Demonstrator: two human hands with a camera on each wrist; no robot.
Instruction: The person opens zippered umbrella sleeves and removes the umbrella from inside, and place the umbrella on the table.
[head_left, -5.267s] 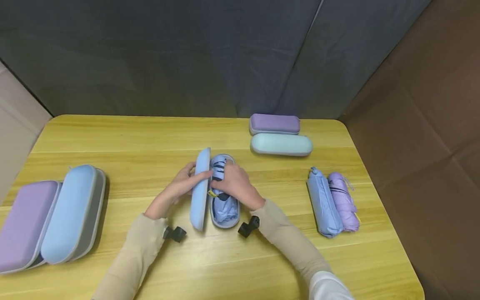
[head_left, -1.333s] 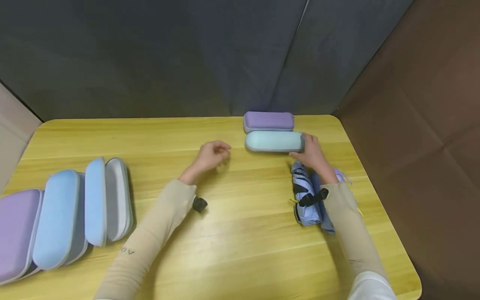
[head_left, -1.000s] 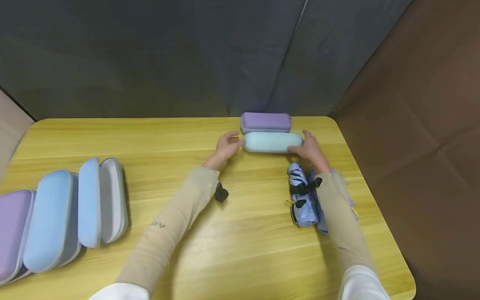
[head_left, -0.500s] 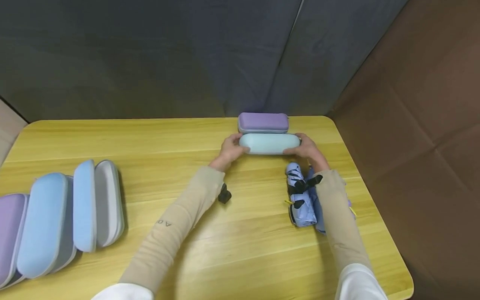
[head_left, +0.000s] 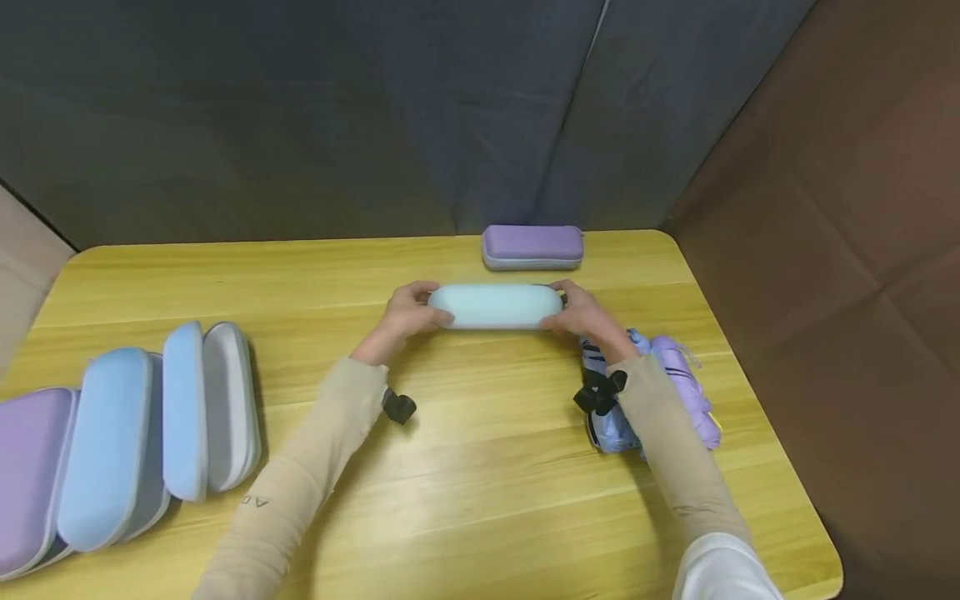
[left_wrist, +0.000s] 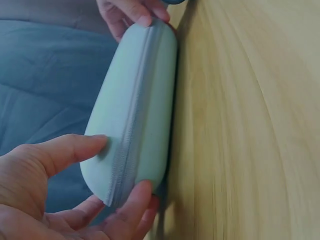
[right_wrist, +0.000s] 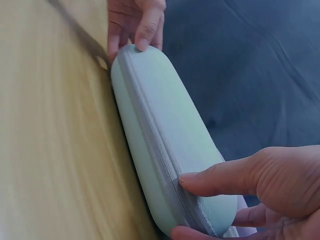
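Both hands hold a mint-green zip case lengthwise across the middle of the table. My left hand grips its left end, and my right hand grips the right end. In the left wrist view, the thumb presses one side of the case while fingers curl round its end. A grey zipper band, closed along the visible side, shows in the right wrist view. The case sits close over the tabletop there.
A purple zip case lies at the back edge. At left stand an open light-blue case, a larger blue case and a purple one. Folded umbrellas, blue and purple, lie under and beside the right forearm.
The blue umbrella has left its case for the right-hand group, and that open case now stands at left. Both hands have gripped the mint case and drawn it nearer and leftward from the purple one.
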